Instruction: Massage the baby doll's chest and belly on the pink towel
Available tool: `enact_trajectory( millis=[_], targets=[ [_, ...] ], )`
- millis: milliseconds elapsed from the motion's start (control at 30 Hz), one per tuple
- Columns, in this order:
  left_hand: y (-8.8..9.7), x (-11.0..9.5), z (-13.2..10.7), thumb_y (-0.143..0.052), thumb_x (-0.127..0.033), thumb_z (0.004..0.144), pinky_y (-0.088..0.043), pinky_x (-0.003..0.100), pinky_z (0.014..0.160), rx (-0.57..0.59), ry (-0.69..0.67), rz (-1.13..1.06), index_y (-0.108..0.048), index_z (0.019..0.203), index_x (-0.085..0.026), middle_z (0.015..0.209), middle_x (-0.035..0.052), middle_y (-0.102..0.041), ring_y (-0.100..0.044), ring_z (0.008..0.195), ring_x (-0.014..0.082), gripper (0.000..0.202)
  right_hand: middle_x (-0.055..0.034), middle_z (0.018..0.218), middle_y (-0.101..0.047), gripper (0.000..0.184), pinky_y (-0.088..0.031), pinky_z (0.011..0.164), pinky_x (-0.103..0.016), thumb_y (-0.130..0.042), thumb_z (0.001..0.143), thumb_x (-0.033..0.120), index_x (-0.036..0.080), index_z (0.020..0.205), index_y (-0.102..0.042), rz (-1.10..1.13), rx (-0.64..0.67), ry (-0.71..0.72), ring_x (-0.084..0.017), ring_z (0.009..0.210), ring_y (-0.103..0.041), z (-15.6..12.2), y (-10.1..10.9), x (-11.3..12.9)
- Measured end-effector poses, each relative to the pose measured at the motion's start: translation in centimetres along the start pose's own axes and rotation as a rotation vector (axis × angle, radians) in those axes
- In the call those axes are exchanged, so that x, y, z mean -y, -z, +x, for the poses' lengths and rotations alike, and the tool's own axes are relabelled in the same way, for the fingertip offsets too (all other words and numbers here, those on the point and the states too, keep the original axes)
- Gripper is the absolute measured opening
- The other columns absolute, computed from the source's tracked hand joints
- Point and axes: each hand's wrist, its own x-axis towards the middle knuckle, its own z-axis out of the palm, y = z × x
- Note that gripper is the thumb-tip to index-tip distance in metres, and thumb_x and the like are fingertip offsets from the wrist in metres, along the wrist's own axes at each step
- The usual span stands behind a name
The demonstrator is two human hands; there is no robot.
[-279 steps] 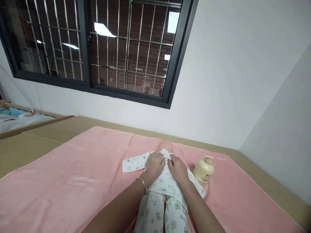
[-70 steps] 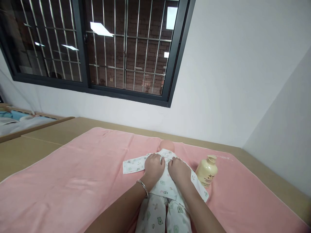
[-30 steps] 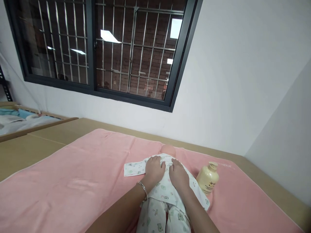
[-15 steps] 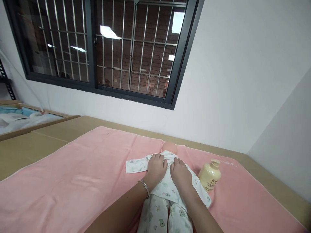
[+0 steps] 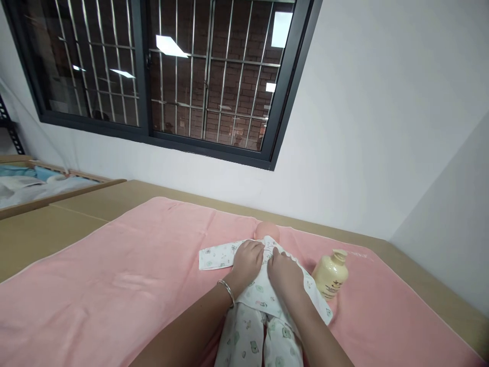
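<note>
A baby doll lies on its back, its smooth head [image 5: 266, 230] showing beyond the collar. It wears a white baby shirt [image 5: 260, 293] with small printed figures and matching trousers [image 5: 248, 339]. My left hand [image 5: 247, 262], a silver bangle at its wrist, rests on the chest with fingers curled into the cloth near the collar. Beside it, my right hand [image 5: 286, 272] is closed on the shirt's other side, just below the neck. The fingertips are partly hidden. One sleeve [image 5: 217, 256] stretches out flat to the left; the other slants down to the right.
A pink blanket [image 5: 126, 275] lies under the doll on a tan tabletop [image 5: 87, 204]. A pale yellow pump bottle [image 5: 331, 275] stands close on the right. At the far left is a wooden-edged bin [image 5: 76, 196] with white and blue cloth. A barred window [image 5: 206, 76] is in the wall.
Both hands stay at the shirt's collar. The fingers have curled a little more, and the cloth by the neck is bunched slightly differently. The view has tilted slightly.
</note>
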Motion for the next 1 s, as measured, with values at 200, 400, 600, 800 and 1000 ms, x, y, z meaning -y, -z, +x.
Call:
enact_trajectory(
  millis=[200, 400, 600, 800, 1000],
  targets=[
    [-0.2, 0.2, 0.4, -0.042, -0.029, 0.094, -0.045, 0.043, 0.099, 0.039, 0.163, 0.079, -0.060, 0.116, -0.019, 0.116, 0.0083, -0.066, -0.057, 0.112, 0.0244, 0.030, -0.0199, 0.138, -0.051, 0.052, -0.033, 0.103, -0.043, -0.032, 0.093, 0.024, 0.011, 0.142, -0.043, 0.091, -0.034, 0.060, -0.031, 0.128, -0.046, 1.3, -1.2, -1.1],
    [0.0, -0.3, 0.6, -0.037, -0.017, 0.094, -0.045, 0.039, 0.097, 0.083, -0.054, 0.078, -0.062, 0.107, -0.020, 0.111, 0.0075, -0.067, -0.059, 0.104, 0.0209, 0.028, -0.0109, 0.144, -0.048, 0.054, -0.028, 0.107, -0.040, -0.033, 0.088, 0.018, 0.018, 0.140, -0.048, 0.212, -0.008, 0.176, -0.028, 0.136, -0.037, 2.0, -0.9, -2.1],
    [-0.1, -0.8, 0.6, -0.039, -0.024, 0.094, -0.044, 0.044, 0.094, 0.098, 0.150, 0.191, -0.062, 0.098, -0.018, 0.102, 0.0110, -0.067, -0.058, 0.102, 0.0262, 0.024, -0.0172, 0.126, -0.060, 0.045, -0.039, 0.093, -0.035, -0.032, 0.089, 0.018, 0.012, 0.126, -0.058, 0.153, 0.047, 0.137, -0.028, 0.118, -0.053, 1.0, -0.1, -0.9],
    [-0.4, 0.1, 1.0, -0.040, -0.027, 0.096, -0.041, 0.041, 0.102, 0.110, 0.080, 0.126, -0.059, 0.116, -0.018, 0.119, 0.0093, -0.065, -0.055, 0.115, 0.0238, 0.029, -0.0129, 0.152, -0.036, 0.056, -0.023, 0.109, -0.052, -0.029, 0.092, 0.024, 0.018, 0.147, -0.037, 0.194, 0.048, 0.075, -0.031, 0.140, -0.028, 2.3, -1.6, -1.9],
    [-0.2, -0.3, 0.7, -0.040, -0.019, 0.094, -0.047, 0.037, 0.092, 0.079, 0.002, 0.080, -0.063, 0.101, -0.022, 0.103, 0.0054, -0.069, -0.060, 0.099, 0.0200, 0.025, -0.0122, 0.140, -0.052, 0.051, -0.029, 0.106, -0.038, -0.031, 0.090, 0.019, 0.016, 0.136, -0.051, 0.229, -0.026, 0.187, -0.024, 0.131, -0.043, 1.9, -1.2, -2.2]
  ],
)
